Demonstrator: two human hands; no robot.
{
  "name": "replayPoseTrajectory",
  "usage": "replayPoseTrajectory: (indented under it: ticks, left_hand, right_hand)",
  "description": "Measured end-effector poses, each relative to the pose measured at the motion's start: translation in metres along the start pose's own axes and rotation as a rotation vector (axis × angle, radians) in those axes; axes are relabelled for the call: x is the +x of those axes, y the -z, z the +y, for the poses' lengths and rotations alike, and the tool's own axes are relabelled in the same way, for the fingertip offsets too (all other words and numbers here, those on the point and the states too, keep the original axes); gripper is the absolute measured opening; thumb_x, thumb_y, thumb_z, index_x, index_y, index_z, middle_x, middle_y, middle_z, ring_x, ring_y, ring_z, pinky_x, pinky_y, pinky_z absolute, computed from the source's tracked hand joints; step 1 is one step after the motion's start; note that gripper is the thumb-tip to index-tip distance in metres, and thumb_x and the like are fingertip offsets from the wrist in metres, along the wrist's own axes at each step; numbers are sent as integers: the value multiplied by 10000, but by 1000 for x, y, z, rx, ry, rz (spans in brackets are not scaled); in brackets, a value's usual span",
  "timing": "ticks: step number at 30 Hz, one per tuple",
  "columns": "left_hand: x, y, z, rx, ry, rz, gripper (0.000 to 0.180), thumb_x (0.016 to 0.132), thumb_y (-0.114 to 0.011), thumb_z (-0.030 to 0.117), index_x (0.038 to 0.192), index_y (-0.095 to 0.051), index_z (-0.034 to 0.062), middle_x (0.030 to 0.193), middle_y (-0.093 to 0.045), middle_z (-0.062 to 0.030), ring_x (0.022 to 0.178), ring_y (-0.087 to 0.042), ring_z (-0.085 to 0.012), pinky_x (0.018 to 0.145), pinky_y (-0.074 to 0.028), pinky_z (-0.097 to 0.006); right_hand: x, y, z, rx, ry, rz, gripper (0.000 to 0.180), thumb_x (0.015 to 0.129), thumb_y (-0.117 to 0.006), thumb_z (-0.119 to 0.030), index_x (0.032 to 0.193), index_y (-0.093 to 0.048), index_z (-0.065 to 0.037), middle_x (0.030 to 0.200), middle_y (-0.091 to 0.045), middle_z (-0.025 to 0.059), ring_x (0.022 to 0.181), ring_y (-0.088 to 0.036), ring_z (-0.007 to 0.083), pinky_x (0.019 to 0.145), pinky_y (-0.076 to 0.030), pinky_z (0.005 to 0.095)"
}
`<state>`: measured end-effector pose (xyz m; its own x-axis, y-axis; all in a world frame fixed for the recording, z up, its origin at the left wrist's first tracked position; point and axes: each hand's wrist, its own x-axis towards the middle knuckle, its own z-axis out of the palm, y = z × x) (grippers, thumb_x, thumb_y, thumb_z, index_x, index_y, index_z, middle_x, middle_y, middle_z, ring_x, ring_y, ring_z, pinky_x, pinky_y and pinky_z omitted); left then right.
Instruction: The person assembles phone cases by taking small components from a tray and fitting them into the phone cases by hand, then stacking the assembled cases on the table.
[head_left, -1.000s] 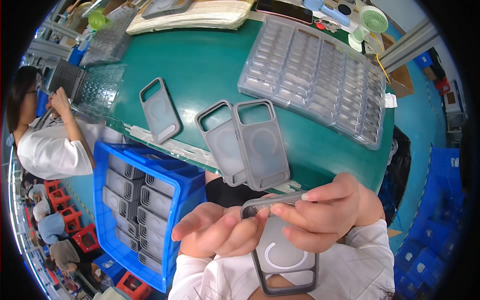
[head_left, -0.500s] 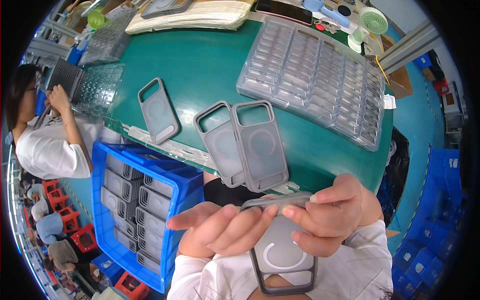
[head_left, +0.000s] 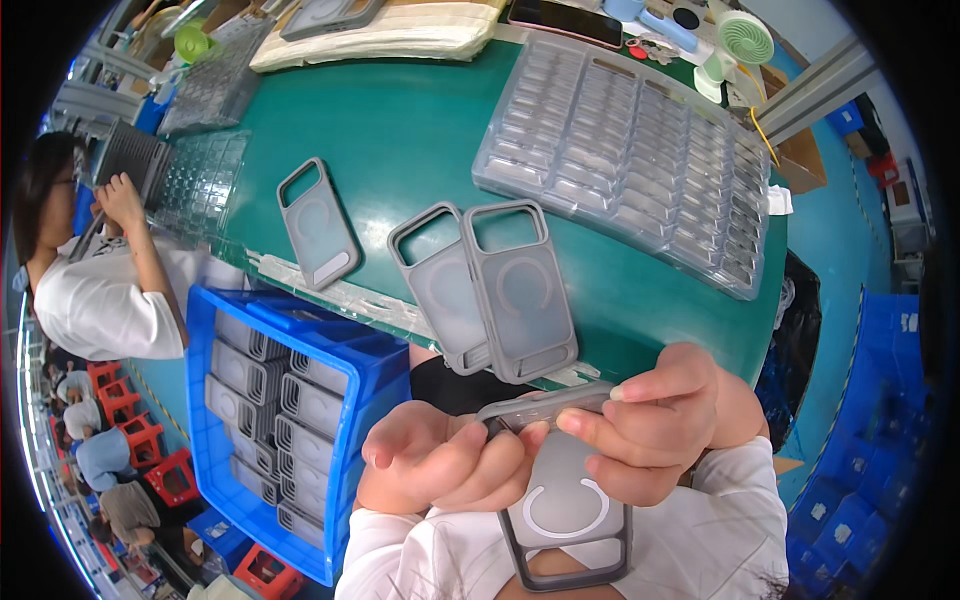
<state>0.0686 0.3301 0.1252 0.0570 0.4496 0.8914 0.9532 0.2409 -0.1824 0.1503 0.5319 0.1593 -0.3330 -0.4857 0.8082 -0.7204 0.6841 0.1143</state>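
A grey translucent phone case (head_left: 563,492) with a white ring is held close to my body, its wide camera cutout turned toward me. My left hand (head_left: 440,455) pinches the far edge at its left corner, fingers bent and partly covering the case. On the same edge, my right hand (head_left: 660,425) grips the right corner between thumb and fingers. Just beyond, two similar cases overlap on the green table: a lower case (head_left: 432,290) and an upper case (head_left: 525,300). Another case (head_left: 318,225) lies apart to the left, with a pale strip at its near end.
Left of me stands a blue crate (head_left: 375,400) packed with rows of grey cases. Clear plastic trays (head_left: 625,160) are stacked at the table's right. Behind them are a phone (head_left: 567,22) and a green fan (head_left: 746,38). A co-worker (head_left: 110,300) sits at far left.
My left index finger, earlier stretched out to the left, has drawn inward. The held case's far edge has shifted slightly left along with my right fingers. The cases on the table stay put.
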Motion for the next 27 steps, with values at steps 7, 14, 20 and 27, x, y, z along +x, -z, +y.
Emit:
replayPoseTrajectory:
  ticks: [7, 14, 20, 27]
  left_hand:
    - [36, 10, 4, -299, 283, 48, 27, 735, -637, 75, 759, -636, 88, 848, -613, 2, 859, -575, -135, 896, -488, -296]
    - [31, 15, -6, -526, 208, -213, 147, 672, -675, -12, 793, -596, 18, 966, -650, -127, 865, -651, -266, 740, -571, -346]
    - [30, 14, -6, -511, 177, -195, 158, 700, -653, -10, 830, -572, 30, 968, -651, -130, 861, -652, -262, 742, -569, -341]
    - [29, 14, -7, -522, 189, -208, 188, 680, -695, -31, 827, -593, 25, 942, -648, -122, 867, -658, -253, 749, -569, -326]
  right_hand:
    - [2, -5, -2, -7, -148, 198, 158, 738, -593, -87, 841, -478, -119, 867, -651, 65, 757, -601, 179, 718, -554, 326]
    - [-2, -2, -5, 134, -178, 180, 162, 745, -559, -61, 866, -453, -34, 920, -627, 241, 716, -642, 279, 598, -583, 348]
    - [-1, 3, -5, 169, -207, 120, 161, 761, -558, -31, 880, -448, -30, 926, -627, 241, 751, -655, 284, 617, -588, 339]
    - [5, 2, -7, -35, -209, 42, 49, 730, -633, -66, 775, -619, -55, 866, -627, 71, 772, -617, 172, 663, -567, 279]
